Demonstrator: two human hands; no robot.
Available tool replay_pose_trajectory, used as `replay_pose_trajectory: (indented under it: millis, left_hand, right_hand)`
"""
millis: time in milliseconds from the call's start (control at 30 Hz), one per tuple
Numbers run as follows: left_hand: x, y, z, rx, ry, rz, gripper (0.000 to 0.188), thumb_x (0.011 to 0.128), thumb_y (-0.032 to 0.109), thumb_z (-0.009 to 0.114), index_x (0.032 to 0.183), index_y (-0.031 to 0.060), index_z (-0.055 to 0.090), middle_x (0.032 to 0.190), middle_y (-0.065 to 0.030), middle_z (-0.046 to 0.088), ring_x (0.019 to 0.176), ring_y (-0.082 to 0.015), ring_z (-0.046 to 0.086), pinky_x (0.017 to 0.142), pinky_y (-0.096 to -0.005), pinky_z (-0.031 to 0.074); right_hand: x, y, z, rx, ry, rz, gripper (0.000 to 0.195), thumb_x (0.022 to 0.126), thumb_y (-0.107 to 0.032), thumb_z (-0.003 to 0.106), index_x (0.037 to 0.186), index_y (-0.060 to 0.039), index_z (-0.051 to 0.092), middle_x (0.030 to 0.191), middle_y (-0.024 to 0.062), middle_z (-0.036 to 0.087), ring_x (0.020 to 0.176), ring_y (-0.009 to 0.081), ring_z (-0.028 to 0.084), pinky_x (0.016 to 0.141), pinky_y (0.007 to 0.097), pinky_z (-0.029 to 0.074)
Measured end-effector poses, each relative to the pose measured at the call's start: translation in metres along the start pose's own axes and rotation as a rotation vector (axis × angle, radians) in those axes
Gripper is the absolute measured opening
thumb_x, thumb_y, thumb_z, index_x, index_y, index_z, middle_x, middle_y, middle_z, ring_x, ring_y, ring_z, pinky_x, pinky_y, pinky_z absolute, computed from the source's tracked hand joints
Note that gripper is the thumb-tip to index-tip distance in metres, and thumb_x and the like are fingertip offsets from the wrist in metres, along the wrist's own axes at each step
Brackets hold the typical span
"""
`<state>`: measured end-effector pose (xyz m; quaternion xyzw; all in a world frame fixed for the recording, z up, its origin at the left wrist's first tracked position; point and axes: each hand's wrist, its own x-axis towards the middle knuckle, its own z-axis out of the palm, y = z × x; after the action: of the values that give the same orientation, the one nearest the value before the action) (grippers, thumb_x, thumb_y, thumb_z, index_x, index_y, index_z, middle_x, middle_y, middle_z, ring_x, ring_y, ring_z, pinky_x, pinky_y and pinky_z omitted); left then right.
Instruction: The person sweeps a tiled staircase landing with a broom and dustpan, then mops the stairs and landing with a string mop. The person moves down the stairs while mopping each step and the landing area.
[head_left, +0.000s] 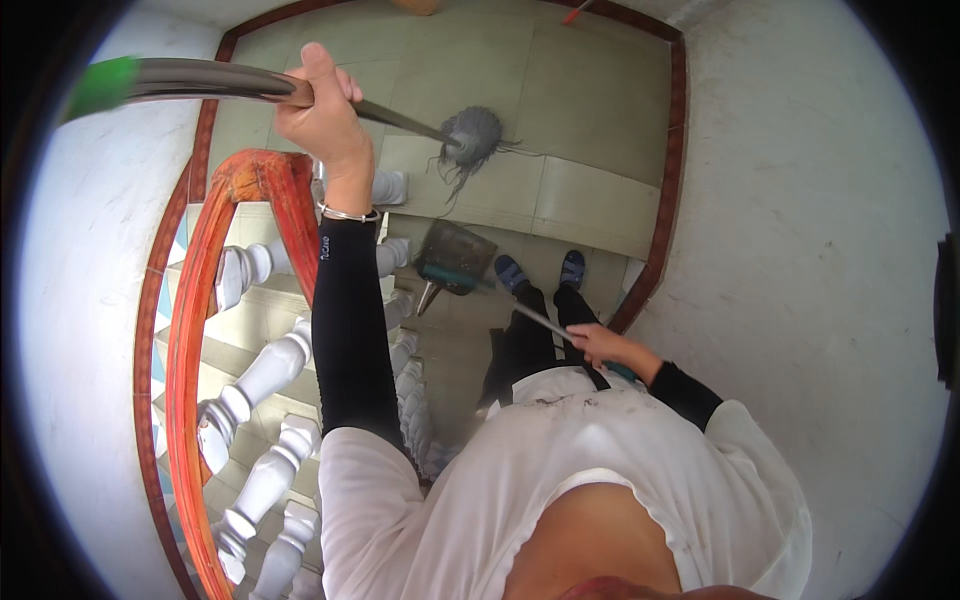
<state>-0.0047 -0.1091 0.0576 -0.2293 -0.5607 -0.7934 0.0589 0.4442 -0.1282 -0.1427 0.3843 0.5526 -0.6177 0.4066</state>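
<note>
My left hand (326, 112) is raised above the stair handrail, with its fingers wrapped around a mop's metal handle (210, 80). The handle has a blurred green end (101, 84) at the left. At its other end, the grey string mop head (472, 135) rests on the tiled landing, strands spread out. Near my waist, my right hand (596, 343) grips a thin metal handle (544, 321) with a teal end. That handle runs down toward a dark dustpan (461, 251) with a teal strip, on the floor beside my feet. Motion blur hides how the two join.
An orange-red handrail (187, 352) on white balusters (262, 367) curves along my left, with stairs (262, 289) beyond. A step edge (517, 225) lies before my slippers (572, 268). The white wall (810, 300) stands at right. A red-tipped object (572, 15) lies at the far edge.
</note>
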Motion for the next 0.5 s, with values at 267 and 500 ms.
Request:
replay_pose_trajectory:
  millis: [267,500]
  left_hand:
    - [-0.019,-0.058,-0.052,0.054,-0.050,-0.191,0.038,0.090,0.020,0.059,0.060,0.0085,0.039,0.050,0.0004,0.039,0.042,-0.0077,0.036,0.039,-0.0237,0.032]
    - [-0.013,-0.066,-0.051,0.032,-0.086,-0.178,0.037,0.091,0.021,0.058,0.062,0.0072,0.040,0.050,-0.0006,0.039,0.041,-0.0086,0.036,0.039,-0.0242,0.033]
  right_hand:
    - [-0.076,0.115,-0.043,0.048,0.584,-0.150,0.044,0.095,-0.023,0.043,0.137,-0.0118,0.035,0.062,0.0039,0.049,0.043,0.0134,0.045,0.039,0.0307,0.040]
    - [0.016,0.143,-0.100,0.744,0.474,0.126,0.045,0.095,-0.025,0.041,0.138,-0.0163,0.031,0.057,0.0036,0.045,0.037,0.0162,0.043,0.033,0.0315,0.038]
